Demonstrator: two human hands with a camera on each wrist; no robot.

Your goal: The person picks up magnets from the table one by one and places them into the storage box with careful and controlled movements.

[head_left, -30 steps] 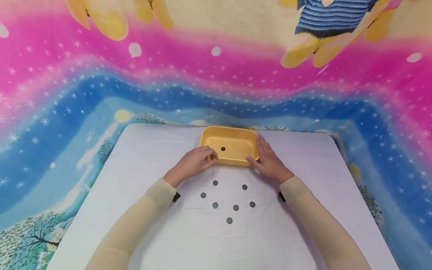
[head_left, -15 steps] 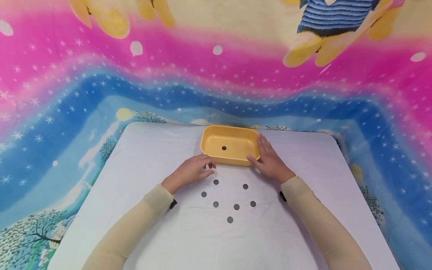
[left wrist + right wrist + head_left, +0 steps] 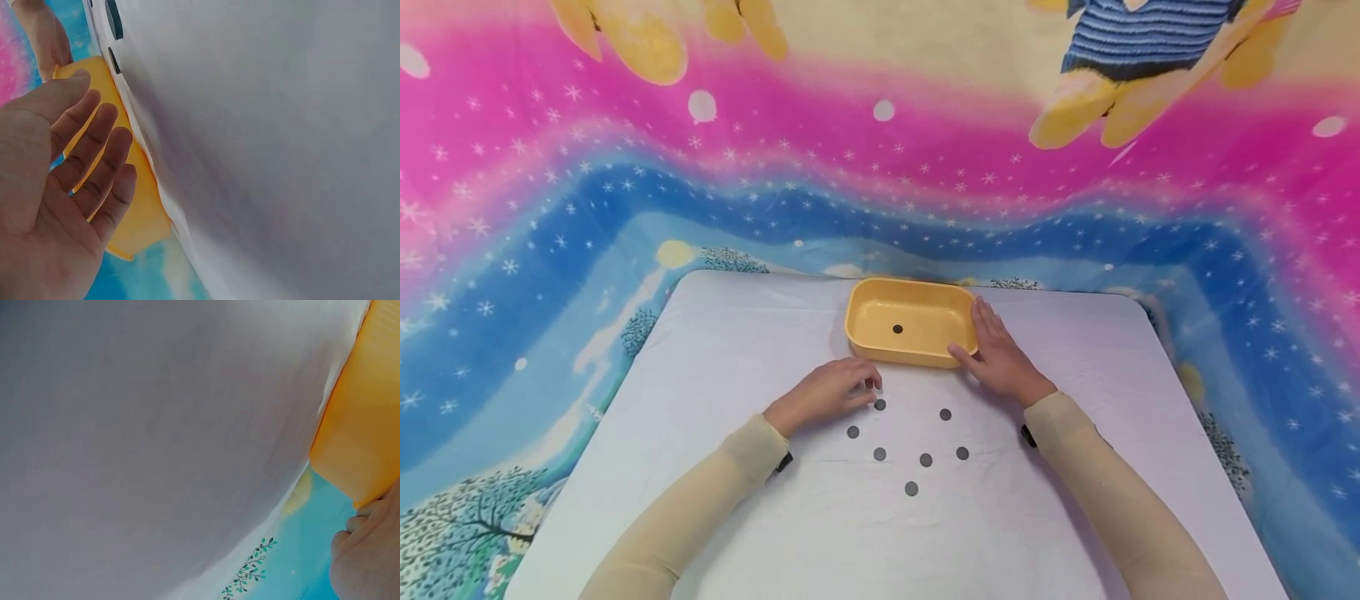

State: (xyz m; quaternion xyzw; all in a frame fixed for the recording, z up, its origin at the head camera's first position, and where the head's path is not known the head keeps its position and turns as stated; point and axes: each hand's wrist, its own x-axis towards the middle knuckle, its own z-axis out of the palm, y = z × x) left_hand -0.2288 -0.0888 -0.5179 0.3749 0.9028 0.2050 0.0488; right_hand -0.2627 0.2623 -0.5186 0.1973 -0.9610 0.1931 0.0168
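A yellow rectangular box point(image 3: 912, 360) stands at the far side of the table, with one small dark disc point(image 3: 898, 329) inside. My left hand point(image 3: 826, 392) is in front of its near left corner and holds nothing; the fingers are loosely bent. Its thumb and fingertips hover by a grey disc point(image 3: 880, 405); the head view does not show whether they touch it. In the left wrist view the palm point(image 3: 37, 194) is bare. My right hand point(image 3: 1003, 360) rests against the box's right end, fingers straight along the side and thumb at the near rim.
Several more grey discs lie scattered on the white-covered table point(image 3: 820, 517), among them one disc point(image 3: 945, 414) to the right and one disc point(image 3: 912, 488) nearest me. A printed pink and blue cloth point(image 3: 880, 192) hangs right behind the table's far edge.
My left hand has drawn back from the box's near left rim toward me, down to the closest grey disc. The right hand has stayed at the box.
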